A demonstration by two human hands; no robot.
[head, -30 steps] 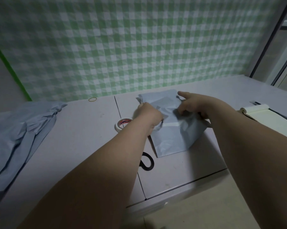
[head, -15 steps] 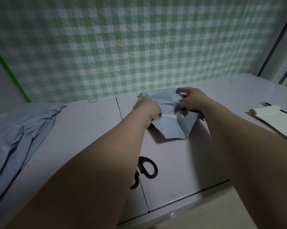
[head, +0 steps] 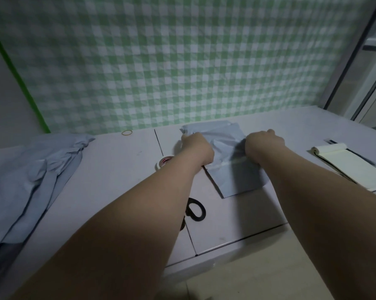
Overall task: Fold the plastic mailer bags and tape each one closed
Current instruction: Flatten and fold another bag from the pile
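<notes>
Mid-desk, nr far wall: left hand (head: 199,148) & right hand (head: 263,144) curl round mailer bag (head: 236,178), mid-fold, untaped. Tape roll (head: 163,163) lies just left; bag pile (head: 31,169) far left looks undone.

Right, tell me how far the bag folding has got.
Done: no taped bag shows. In hand: the left hand and right hand hold one mailer bag, partly folded. To do: tape it, the tape roll lying untouched, then the pile of loose bags at far left.
</notes>
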